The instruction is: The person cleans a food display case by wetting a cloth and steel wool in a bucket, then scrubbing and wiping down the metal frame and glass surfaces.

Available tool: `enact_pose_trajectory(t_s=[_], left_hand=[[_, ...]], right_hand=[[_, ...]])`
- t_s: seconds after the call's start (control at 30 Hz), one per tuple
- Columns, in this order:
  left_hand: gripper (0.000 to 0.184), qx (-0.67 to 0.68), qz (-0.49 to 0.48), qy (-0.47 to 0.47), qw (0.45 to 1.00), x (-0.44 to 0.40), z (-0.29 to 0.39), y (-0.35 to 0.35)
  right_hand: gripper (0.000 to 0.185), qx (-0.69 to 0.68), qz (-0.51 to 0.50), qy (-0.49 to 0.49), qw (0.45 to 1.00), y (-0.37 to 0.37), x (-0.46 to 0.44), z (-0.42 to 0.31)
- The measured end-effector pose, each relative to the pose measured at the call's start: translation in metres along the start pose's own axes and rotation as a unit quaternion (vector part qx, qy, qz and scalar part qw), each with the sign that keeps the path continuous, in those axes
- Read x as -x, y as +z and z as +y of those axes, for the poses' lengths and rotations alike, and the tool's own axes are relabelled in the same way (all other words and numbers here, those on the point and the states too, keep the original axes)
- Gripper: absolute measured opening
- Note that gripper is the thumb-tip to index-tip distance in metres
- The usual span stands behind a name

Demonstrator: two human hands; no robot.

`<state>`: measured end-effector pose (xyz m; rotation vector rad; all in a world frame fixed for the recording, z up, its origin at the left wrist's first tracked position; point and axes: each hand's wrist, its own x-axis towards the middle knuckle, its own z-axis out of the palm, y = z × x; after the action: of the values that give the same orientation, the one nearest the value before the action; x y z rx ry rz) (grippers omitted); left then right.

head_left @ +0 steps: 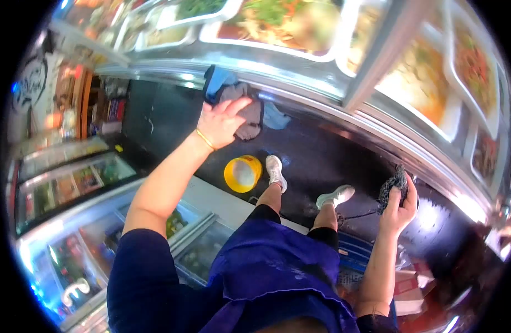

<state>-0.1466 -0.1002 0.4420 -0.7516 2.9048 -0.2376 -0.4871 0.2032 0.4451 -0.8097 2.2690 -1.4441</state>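
Pad of dark grey, speckled, mesh-like material (pixel 393 191) is in the right hand (pixel 400 206), fingers and thumb closed on it, just beside the long silver metal rail (pixel 308 100) at the foot of the display case. Left hand (pixel 221 121) is open, fingers spread, over the grey cloth (pixel 250 127) and the bright blue cloth with dark edging (pixel 221 79); contact cannot be told. Paler blue cloth (pixel 275 116) lies just beyond the left fingertips.

Progress, as far as visible: pad taken up, cloths bunched and ungripped, none folded. Round yellow plastic bucket (pixel 257 171) stands on the dark floor (pixel 308 150), nearer the body than the left hand, beside one pale shoe (pixel 275 169); whitish contents, perhaps cloudy liquid. Whether the pad is wet: cannot tell. Rail and glass show strong glare, so how much has been done on either, or is left, cannot be read.

Farther out, beyond both hands: white trays of colourful food (pixel 344 33) behind the case front. Glass-topped cabinets (pixel 203 252) sit by the left elbow.
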Motion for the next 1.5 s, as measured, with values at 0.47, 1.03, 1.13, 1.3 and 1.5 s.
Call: enact_pose_trajectory(t_s=[0.47,1.03,1.13,1.3,1.5], left_hand=[[0.025,0.109,0.143,-0.197,0.964,0.072,-0.178,0.073],[0.054,0.194,0.179,-0.23,0.937,0.085,-0.228,0.106],[0.051,0.213,0.216,-0.269,0.914,0.084,-0.234,0.096],[0.033,0.258,0.152,-0.38,0.875,0.082,-0.248,0.093],[0.043,0.693,0.431,-0.577,0.039,0.224,-0.303,0.117]], right_hand=[[0.032,-0.015,-0.176,-0.104,0.979,0.183,0.032,-0.117],[0.05,-0.32,-0.407,0.267,0.813,0.286,0.031,-0.185],[0.063,-0.467,-0.479,0.376,0.64,0.303,0.001,-0.221],[0.061,-0.534,-0.512,0.405,0.537,0.322,-0.049,-0.284],[0.064,-0.435,-0.547,0.448,0.557,0.36,-0.047,-0.301]])
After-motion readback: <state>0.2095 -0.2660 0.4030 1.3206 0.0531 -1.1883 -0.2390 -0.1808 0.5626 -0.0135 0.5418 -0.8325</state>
